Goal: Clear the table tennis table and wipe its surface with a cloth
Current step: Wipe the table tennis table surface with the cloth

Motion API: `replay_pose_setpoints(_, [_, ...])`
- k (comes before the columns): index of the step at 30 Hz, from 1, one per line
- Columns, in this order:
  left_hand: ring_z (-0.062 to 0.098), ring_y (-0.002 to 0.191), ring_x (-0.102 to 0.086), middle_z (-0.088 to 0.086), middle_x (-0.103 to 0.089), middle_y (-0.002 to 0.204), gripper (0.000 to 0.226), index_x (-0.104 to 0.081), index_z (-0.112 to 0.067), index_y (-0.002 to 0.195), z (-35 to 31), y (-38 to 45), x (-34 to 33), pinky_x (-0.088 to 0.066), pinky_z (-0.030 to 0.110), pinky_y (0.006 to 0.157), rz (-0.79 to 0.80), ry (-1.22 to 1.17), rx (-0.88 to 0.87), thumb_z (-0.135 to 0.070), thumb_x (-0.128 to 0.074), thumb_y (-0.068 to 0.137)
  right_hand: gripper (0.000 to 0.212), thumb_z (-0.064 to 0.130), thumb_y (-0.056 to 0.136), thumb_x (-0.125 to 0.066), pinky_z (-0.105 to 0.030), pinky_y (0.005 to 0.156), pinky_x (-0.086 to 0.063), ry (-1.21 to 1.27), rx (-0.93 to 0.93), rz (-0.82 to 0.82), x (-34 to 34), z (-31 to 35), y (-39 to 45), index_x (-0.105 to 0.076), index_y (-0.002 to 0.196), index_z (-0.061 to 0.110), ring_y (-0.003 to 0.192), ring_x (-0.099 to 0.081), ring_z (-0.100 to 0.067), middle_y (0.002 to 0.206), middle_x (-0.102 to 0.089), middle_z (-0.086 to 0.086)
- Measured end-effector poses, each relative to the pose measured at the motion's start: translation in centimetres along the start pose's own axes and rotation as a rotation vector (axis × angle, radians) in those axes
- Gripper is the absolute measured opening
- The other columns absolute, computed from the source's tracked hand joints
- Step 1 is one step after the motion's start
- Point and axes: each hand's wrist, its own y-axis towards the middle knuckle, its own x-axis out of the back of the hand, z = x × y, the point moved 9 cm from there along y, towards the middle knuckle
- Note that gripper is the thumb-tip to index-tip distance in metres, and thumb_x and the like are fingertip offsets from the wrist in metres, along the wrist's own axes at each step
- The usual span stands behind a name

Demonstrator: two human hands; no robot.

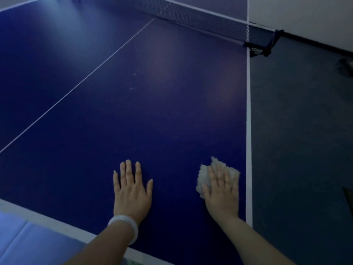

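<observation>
While right hand [222, 190] presses flat, fingers straight, on cloth [205, 175] (soft, light, probably bunches), left hand [131, 190] rests flat on worktop [152, 111], lower frame.

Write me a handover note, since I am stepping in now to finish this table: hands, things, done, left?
Left hand: flat on the table tennis table, fingers spread, holding nothing.
Right hand: straight fingers pressing the cloth onto the near right corner.
Done: no loose items in view on this half.
Left: wipe on toward the net; pale specks remain mid-table. Far half barely shows.
</observation>
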Motion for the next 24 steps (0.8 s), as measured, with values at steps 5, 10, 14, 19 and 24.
replay_pose_setpoints(5, [0.022,0.149,0.013,0.011,0.002,0.162,0.077,-0.005,-0.015,0.155,-0.2,-0.1,0.4,0.006,0.046,0.121,-0.007,-0.020,0.005,-0.060,-0.001,0.093,0.064,0.055,0.102,-0.022,-0.047,0.119,0.003,-0.011,0.535,0.039,-0.2,5.6,-0.1,0.000,0.157,0.032,0.152,0.008,-0.014,0.164,0.010,0.010])
replay_pose_setpoints(10, [0.021,0.149,0.012,0.010,0.001,0.162,0.077,-0.006,-0.015,0.154,-0.3,-0.3,0.7,0.005,0.045,0.122,0.001,-0.039,0.014,-0.061,-0.002,0.092,0.062,0.053,0.102,-0.022,-0.049,0.121,-0.004,-0.002,0.458,0.047,1.0,-2.9,2.3,-0.005,0.157,0.030,0.152,0.004,-0.013,0.165,0.003,0.011])
replay_pose_setpoints(14, [0.018,0.149,0.012,0.007,0.003,0.163,0.079,-0.006,-0.017,0.154,-0.2,-0.4,0.9,0.005,0.044,0.122,0.013,-0.039,0.036,-0.063,-0.001,0.090,0.063,0.053,0.098,-0.012,-0.047,0.123,0.001,0.023,0.303,0.060,1.6,-5.5,5.2,-0.007,0.156,0.029,0.151,0.010,-0.012,0.164,0.005,0.008])
replay_pose_setpoints(19, [0.017,0.148,0.018,0.005,0.010,0.162,0.080,-0.001,-0.020,0.154,-0.4,-0.2,1.1,0.010,0.042,0.121,0.032,-0.019,0.046,-0.064,0.006,0.088,0.063,0.050,0.099,-0.019,-0.049,0.121,-0.004,-0.011,0.392,0.049,1.5,-2.6,5.8,-0.012,0.156,0.026,0.152,0.003,-0.015,0.165,-0.002,0.005])
replay_pose_setpoints(24, [0.020,0.150,0.008,0.008,0.001,0.163,0.080,-0.008,-0.017,0.154,-0.6,-0.3,1.3,0.004,0.044,0.122,0.016,-0.019,0.061,-0.063,0.006,0.090,0.064,0.052,0.100,-0.022,-0.049,0.119,-0.007,-0.062,0.547,0.060,1.4,-2.5,6.4,-0.013,0.157,0.026,0.152,0.000,-0.016,0.165,-0.005,0.004])
